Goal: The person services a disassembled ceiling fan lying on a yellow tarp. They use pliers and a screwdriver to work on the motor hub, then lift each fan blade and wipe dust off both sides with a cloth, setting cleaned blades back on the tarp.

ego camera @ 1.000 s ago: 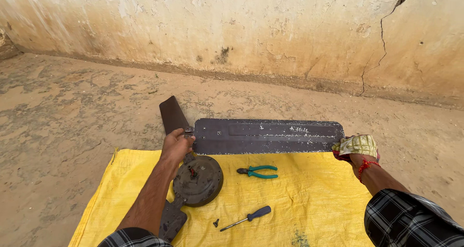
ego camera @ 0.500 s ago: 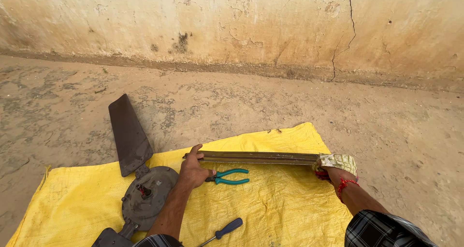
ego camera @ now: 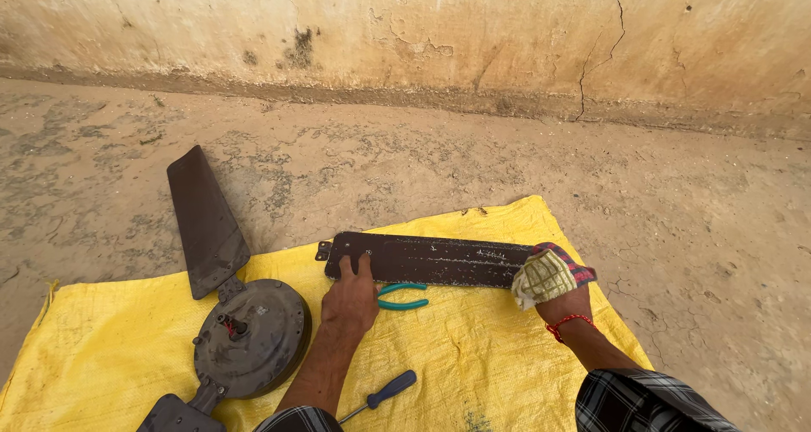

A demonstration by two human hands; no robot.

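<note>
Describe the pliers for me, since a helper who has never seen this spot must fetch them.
Find the yellow sheet spread on the dirt floor below the stained wall. On it lies a loose dark fan blade, pressed by the left hand. The pliers lie against the blade's near edge, beside that hand; their teal handles set them apart from the blue-handled screwdriver nearer the person.

Detached fan blade (ego camera: 431, 260), long, dark, dusty, speckled, lying flat crosswise on yellow sheet, bracket end with screw holes at left, checked cloth (ego camera: 549, 273) bunched over right end
</note>
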